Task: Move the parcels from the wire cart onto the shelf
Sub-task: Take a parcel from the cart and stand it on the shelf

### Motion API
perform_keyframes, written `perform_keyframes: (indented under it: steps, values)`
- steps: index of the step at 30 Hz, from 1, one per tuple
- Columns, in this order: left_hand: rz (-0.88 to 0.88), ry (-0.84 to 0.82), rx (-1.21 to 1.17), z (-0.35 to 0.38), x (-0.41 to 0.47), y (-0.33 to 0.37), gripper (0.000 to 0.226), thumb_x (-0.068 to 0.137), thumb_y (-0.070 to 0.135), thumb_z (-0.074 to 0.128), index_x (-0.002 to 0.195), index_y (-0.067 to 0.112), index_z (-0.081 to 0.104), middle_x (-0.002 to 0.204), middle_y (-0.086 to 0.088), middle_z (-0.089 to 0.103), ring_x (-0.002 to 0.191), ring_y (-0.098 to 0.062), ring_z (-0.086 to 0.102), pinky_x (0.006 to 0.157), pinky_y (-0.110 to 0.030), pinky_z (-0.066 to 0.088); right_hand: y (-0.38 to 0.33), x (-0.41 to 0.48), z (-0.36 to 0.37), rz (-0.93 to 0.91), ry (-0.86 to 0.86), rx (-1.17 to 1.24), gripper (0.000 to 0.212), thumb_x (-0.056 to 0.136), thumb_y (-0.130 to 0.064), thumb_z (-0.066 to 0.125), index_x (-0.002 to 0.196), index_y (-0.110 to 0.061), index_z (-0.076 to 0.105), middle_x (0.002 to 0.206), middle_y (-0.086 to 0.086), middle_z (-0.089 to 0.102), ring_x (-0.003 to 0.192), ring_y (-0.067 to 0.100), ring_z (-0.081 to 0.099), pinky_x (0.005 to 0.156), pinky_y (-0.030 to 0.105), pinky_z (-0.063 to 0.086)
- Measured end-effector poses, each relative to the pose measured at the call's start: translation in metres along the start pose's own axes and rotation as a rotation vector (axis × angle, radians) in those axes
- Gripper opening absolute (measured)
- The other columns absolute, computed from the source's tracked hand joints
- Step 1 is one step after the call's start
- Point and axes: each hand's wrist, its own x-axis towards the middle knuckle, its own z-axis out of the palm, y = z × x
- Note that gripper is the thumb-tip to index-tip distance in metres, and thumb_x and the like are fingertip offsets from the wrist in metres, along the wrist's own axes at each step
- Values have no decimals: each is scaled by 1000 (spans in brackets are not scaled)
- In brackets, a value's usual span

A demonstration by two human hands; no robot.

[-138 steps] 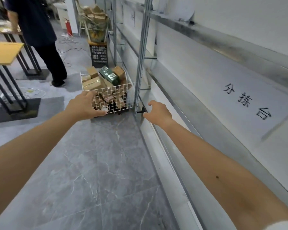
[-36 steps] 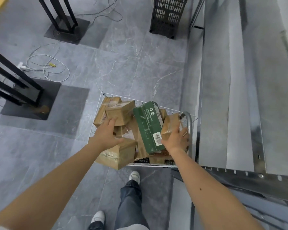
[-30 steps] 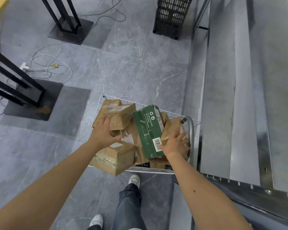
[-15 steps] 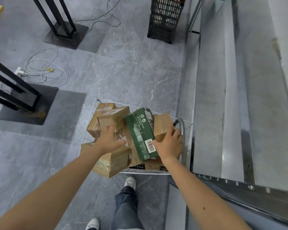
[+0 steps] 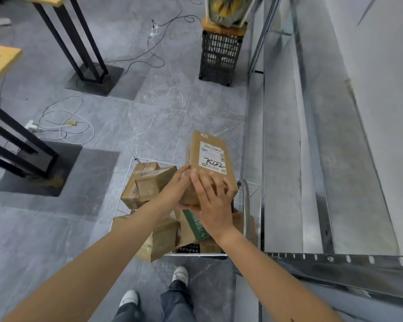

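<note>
A white wire cart [image 5: 251, 188] stands on the floor in front of me, piled with several brown cardboard parcels [image 5: 149, 184] and a green box [image 5: 194, 225]. Above the pile I hold a long brown parcel [image 5: 207, 156] with a white label marked by hand. My left hand [image 5: 176, 188] grips its left side. My right hand [image 5: 213, 201] lies over its near end with fingers spread and curled on it. The metal shelf [image 5: 286, 159] runs along the right, right next to the cart.
A black plastic crate [image 5: 220, 58] with a stool and bag on top stands ahead by the shelf post. Black table legs on floor plates [image 5: 89, 73] and loose cables [image 5: 63, 122] lie to the left. My feet [image 5: 179, 274] stand just behind the cart.
Both hands left the boxes in the cart and lifted a long labelled parcel above the pile. The view rose and shifted slightly.
</note>
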Motion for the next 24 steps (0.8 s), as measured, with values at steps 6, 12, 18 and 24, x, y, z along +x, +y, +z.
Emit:
perform_keyframes:
  steps: [6, 12, 18, 24]
  values:
    - [16, -64, -104, -10, -2, 8, 52, 84, 49, 58, 132, 46, 40, 130, -5, 55, 111, -29, 58, 77, -45, 56, -1, 5, -10, -57, 23, -91, 91, 73, -22, 74, 147, -22, 20, 137, -2, 43, 125, 25, 42, 102, 47, 29]
    - [118, -14, -138, -20, -3, 16, 50, 89, 31, 58, 134, 42, 39, 115, -3, 65, 100, -21, 64, 73, -37, 54, -10, 18, -26, 139, -41, 80, 75, 80, -39, 65, 143, -21, 29, 139, -6, 39, 125, 21, 40, 104, 47, 29]
    - [147, -53, -103, -48, -5, 30, 49, 88, 31, 59, 133, 42, 41, 117, 1, 63, 102, -22, 63, 75, -37, 53, -14, 51, -44, 752, -230, 641, 67, 88, -39, 57, 147, -40, 25, 149, -2, 29, 133, 18, 32, 108, 38, 33]
    - [166, -137, 21, -73, -12, 36, 42, 90, 26, 57, 128, 42, 48, 111, 1, 64, 92, -19, 63, 70, -35, 52, -38, 55, -58, 1144, -342, 1281, 43, 86, -44, 60, 122, -64, 46, 143, -12, 38, 129, 16, 43, 107, 50, 40]
